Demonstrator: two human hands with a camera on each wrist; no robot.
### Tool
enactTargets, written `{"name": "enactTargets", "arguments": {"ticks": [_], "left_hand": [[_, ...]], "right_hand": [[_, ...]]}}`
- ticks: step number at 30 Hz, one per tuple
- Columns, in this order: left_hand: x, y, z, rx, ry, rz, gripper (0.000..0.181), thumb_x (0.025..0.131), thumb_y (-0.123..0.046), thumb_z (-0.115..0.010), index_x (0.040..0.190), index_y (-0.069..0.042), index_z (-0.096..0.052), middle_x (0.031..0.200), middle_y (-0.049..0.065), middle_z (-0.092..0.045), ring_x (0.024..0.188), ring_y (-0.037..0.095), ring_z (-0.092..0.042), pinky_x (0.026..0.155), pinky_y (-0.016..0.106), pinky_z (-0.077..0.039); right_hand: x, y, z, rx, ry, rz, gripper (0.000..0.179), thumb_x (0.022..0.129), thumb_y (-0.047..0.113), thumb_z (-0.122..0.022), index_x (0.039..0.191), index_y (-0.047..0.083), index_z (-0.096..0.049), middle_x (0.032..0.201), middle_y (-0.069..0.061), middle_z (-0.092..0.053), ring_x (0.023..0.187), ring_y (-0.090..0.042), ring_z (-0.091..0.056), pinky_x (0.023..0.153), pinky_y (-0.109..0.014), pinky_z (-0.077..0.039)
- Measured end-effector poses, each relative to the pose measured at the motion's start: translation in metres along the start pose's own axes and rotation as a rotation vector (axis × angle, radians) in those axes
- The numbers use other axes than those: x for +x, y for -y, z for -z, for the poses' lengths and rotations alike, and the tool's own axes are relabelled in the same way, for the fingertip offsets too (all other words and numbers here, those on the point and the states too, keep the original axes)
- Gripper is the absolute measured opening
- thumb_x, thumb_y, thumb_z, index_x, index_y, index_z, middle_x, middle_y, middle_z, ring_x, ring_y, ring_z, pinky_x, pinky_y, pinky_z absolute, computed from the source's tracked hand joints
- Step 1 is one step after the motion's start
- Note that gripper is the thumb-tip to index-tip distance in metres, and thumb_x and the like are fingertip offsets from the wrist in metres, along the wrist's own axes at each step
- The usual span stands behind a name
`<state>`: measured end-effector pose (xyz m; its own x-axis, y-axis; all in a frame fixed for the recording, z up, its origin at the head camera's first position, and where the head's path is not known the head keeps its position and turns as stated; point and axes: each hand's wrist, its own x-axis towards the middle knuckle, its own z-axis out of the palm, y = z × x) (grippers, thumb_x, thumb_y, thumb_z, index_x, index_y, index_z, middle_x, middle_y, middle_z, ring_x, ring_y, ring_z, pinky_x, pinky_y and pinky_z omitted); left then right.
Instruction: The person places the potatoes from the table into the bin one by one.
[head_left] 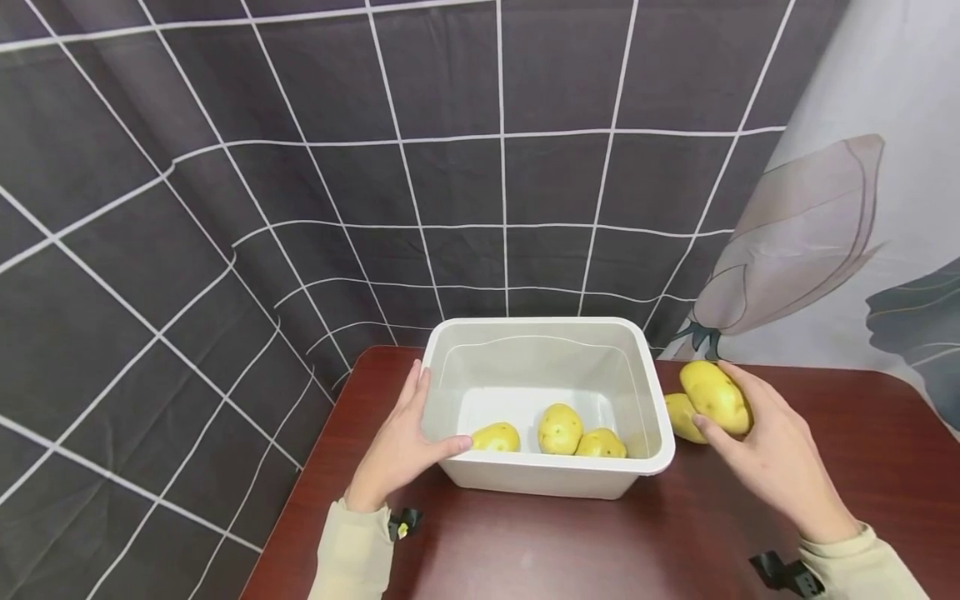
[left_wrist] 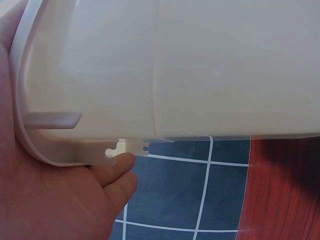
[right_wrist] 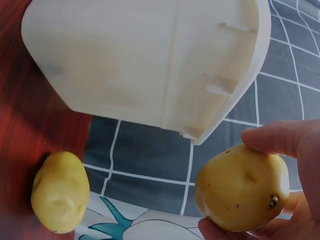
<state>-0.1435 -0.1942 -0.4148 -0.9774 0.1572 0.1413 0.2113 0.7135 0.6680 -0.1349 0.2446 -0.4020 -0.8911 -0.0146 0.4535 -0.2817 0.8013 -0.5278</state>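
A white plastic bin point(head_left: 540, 479) stands on the table, with three yellow potatoes inside: one potato point(head_left: 495, 437) at the left, another point(head_left: 560, 429) in the middle and a third point(head_left: 601, 443) beside it. My left hand point(head_left: 401, 446) holds the bin's left front corner, thumb over the rim and fingers along the outer side. To the right of the bin, my right hand point(head_left: 776, 442) grips a potato point(right_wrist: 240, 190) between thumb and fingers, held up off the table. Another potato point(right_wrist: 60, 192) lies on the table just beyond it, partly covered by the held one in the head view.
The reddish-brown wooden table point(head_left: 510, 550) reaches back to a dark grid-patterned cloth point(head_left: 450, 183) hanging behind and at the left. A pale cloth with a flower print point(head_left: 795, 233) hangs at the right. Dark straps sit at both wrists.
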Motion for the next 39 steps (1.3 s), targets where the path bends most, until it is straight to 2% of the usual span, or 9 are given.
{"name": "enactTargets", "arguments": {"ticks": [18, 26, 39], "left_hand": [[-0.003, 0.004, -0.001, 0.013, -0.012, 0.003, 0.116, 0.077, -0.051, -0.083, 0.161, -0.005, -0.017, 0.169, -0.001, -0.003, 0.15, 0.03, -0.023, 0.113, 0.056, -0.033], [-0.003, 0.001, -0.001, 0.018, -0.01, -0.008, 0.117, 0.077, -0.056, -0.081, 0.161, -0.007, -0.017, 0.169, -0.003, -0.003, 0.149, 0.03, -0.026, 0.112, 0.056, -0.034], [-0.001, 0.002, -0.001, 0.02, -0.011, -0.024, 0.115, 0.079, -0.053, -0.082, 0.161, -0.008, -0.016, 0.169, -0.001, -0.004, 0.149, 0.032, -0.026, 0.11, 0.057, -0.035]], "right_hand": [[0.008, 0.014, -0.009, 0.037, 0.015, 0.026, 0.075, 0.082, 0.019, -0.08, 0.149, 0.009, -0.048, 0.134, -0.022, -0.055, 0.102, -0.038, -0.055, 0.075, -0.052, -0.041], [0.011, 0.02, -0.011, 0.057, 0.015, 0.019, 0.074, 0.084, 0.022, -0.08, 0.149, 0.011, -0.048, 0.133, -0.021, -0.056, 0.105, -0.038, -0.056, 0.077, -0.054, -0.041], [0.012, 0.024, -0.015, 0.049, 0.006, 0.044, 0.075, 0.082, 0.022, -0.081, 0.148, 0.01, -0.048, 0.133, -0.021, -0.057, 0.104, -0.038, -0.057, 0.075, -0.054, -0.042]]}}
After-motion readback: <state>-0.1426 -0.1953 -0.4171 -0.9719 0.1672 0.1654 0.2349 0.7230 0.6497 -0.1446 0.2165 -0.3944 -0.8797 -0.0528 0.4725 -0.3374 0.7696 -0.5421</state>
